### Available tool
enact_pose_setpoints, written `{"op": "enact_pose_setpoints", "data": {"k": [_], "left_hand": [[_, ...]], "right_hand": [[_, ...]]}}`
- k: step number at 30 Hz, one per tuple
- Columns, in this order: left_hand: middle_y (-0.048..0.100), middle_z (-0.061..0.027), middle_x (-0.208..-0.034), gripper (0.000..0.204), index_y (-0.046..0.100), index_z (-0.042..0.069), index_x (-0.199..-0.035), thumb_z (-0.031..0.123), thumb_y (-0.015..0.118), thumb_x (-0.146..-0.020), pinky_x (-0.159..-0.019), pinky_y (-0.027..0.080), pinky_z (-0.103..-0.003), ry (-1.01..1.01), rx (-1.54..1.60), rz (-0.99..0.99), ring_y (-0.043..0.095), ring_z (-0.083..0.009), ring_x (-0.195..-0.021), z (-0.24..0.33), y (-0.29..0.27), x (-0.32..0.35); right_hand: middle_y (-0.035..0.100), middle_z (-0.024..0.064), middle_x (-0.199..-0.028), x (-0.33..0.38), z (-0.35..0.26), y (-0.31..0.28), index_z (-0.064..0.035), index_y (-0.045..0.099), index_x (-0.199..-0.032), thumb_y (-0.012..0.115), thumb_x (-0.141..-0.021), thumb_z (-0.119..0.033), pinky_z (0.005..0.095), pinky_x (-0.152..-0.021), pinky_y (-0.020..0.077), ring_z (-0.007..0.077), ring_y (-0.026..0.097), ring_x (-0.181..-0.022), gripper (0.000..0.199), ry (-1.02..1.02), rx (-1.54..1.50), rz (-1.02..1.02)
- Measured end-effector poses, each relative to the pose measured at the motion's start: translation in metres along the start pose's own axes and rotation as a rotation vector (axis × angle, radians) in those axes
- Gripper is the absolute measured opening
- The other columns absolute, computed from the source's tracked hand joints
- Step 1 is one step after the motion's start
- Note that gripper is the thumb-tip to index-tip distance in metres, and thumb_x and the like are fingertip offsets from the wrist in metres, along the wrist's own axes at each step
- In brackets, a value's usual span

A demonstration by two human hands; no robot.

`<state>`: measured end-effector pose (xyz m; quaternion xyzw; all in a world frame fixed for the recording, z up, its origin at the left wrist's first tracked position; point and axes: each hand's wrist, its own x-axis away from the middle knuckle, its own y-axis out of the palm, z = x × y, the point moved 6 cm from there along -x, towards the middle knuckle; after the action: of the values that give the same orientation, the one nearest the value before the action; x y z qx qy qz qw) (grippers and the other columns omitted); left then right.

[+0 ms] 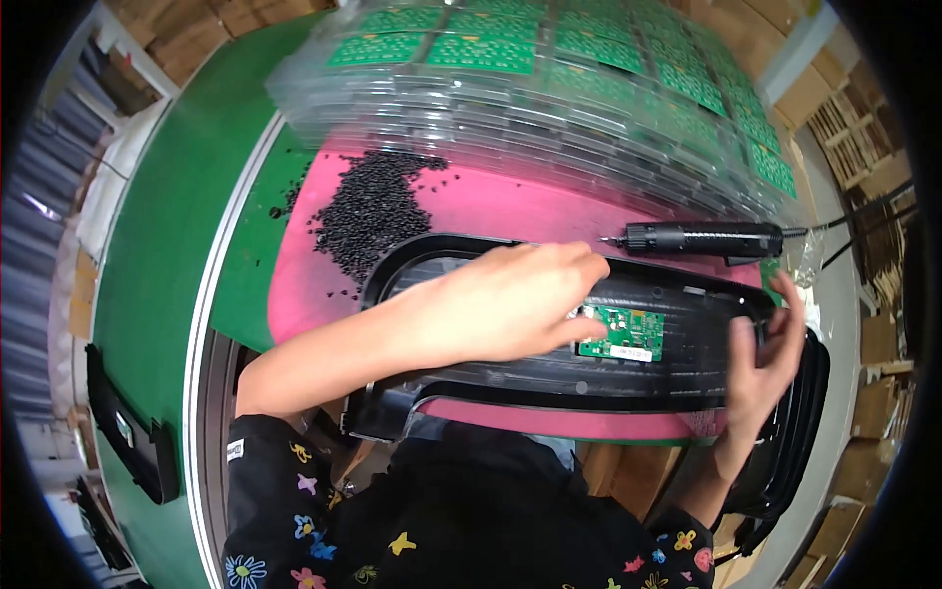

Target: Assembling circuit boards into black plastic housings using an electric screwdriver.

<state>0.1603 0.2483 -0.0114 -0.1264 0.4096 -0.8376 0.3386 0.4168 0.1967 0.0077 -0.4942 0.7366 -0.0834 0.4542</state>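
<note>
A long black plastic housing (510, 376) with a ribbed inside lies open side up in front of me. Inside it sits a small green circuit board (636, 324) with a white label along its near edge. My left hand (540, 299) reaches over the housing from the left; its thumb is at the board's left edge, apart from the bent fingers above. At the housing's right end is my right hand (765, 358), fingers spread and nothing visible in them. Beyond the housing, a black electric screwdriver (702, 239) lies with its bit pointing left.
Small black screws (371, 211) lie heaped on the pink mat (304, 280). Behind stand stacked clear trays (471, 118) of green circuit boards. On the green conveyor belt (147, 265) at left lies another black housing (132, 432). More black housings (790, 437) are stacked at right.
</note>
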Motion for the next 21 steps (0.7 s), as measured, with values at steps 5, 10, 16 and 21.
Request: {"op": "enact_pose_setpoints", "data": {"k": [5, 10, 16, 21], "left_hand": [[0.068, -0.0201, -0.085, 0.014, 0.066, -0.005, -0.092, 0.008, 0.065, -0.085, -0.072, 0.053, -0.04, -0.01, -0.224, 0.512, 0.067, -0.0354, -0.082, -0.046, -0.075, 0.024], [0.066, -0.0193, -0.086, 0.02, 0.066, -0.005, -0.095, 0.006, 0.067, -0.079, -0.075, 0.051, -0.042, -0.33, -0.388, 0.36, 0.065, -0.0367, -0.083, -0.12, -0.083, 0.043], [0.063, -0.0146, -0.1, 0.029, 0.066, 0.0, -0.105, 0.002, 0.066, -0.076, -0.082, 0.05, -0.042, -0.023, -0.456, 0.276, 0.062, -0.0353, -0.096, -0.126, -0.061, 0.035], [0.064, -0.0145, -0.097, 0.027, 0.067, -0.001, -0.099, 0.0, 0.069, -0.073, -0.081, 0.051, -0.043, -0.095, -0.444, 0.231, 0.062, -0.035, -0.093, -0.127, -0.068, 0.036]], "right_hand": [[0.054, 0.0077, -0.115, -0.029, 0.016, -0.034, -0.007, 0.05, -0.136, 0.059, -0.091, -0.006, 0.0262, -0.086, 0.0395, 0.0141, 0.047, -0.095, 0.046, 0.092, 0.191, 0.117], [0.055, 0.005, -0.109, -0.065, 0.054, -0.006, -0.01, 0.05, -0.134, 0.058, -0.094, -0.012, 0.0286, -0.091, 0.0417, 0.0138, 0.051, -0.095, 0.04, 0.119, 0.18, -0.322], [0.05, 0.0033, -0.108, -0.07, 0.04, 0.016, -0.0062, 0.047, -0.126, 0.06, -0.093, -0.002, 0.0225, -0.075, 0.0482, 0.007, 0.053, -0.082, 0.036, 0.22, -0.11, -0.212], [0.044, 0.024, -0.135, -0.067, -0.034, 0.044, -0.01, 0.017, -0.142, 0.056, -0.094, 0.003, 0.0412, -0.104, 0.0414, 0.033, 0.05, -0.124, 0.063, -0.162, -0.486, 0.122]]}}
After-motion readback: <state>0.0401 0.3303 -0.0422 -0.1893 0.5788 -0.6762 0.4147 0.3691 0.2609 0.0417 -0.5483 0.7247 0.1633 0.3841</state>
